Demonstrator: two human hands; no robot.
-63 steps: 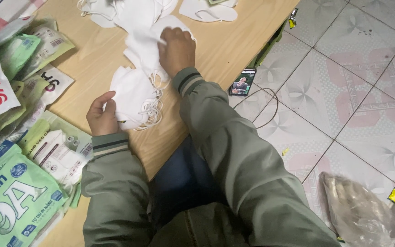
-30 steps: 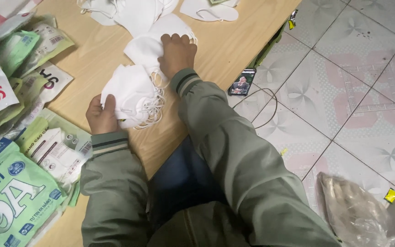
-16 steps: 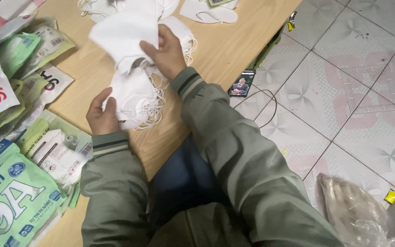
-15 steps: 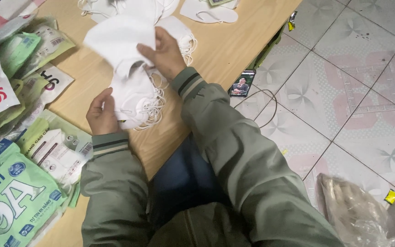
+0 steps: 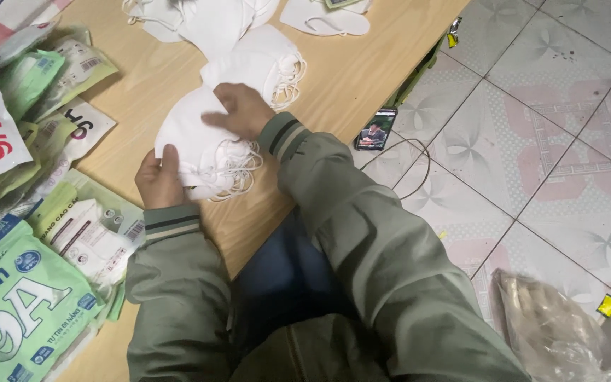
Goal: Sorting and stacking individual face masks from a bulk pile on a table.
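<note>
A small stack of white cupped face masks with thin elastic loops (image 5: pixel 203 152) lies on the pale wooden bench (image 5: pixel 334 64), just in front of the seated person. The left hand (image 5: pixel 158 180) steadies the stack's near edge, its fingers curled against the side with the thumb up on the top mask. The right hand (image 5: pixel 238 110) presses down on the top of the stack from the far side, fingers bent and pinching the uppermost mask rather than spread flat.

Just beyond, touching the stack, sits a second pile of the same white masks (image 5: pixel 266 60), and more loose ones (image 5: pixel 178 18) lie at the far edge. To the left are green-and-white printed plastic mask packets (image 5: pixel 19 311), some overlapping. A dark phone (image 5: pixel 375 131) rests on the patterned tiled floor (image 5: pixel 546 113) beside the bench.

The likely trouble is the elastic loops: they spill out tangled at the stack's near side, so lifting one mask could drag others along or topple the stack into its neighbour.
</note>
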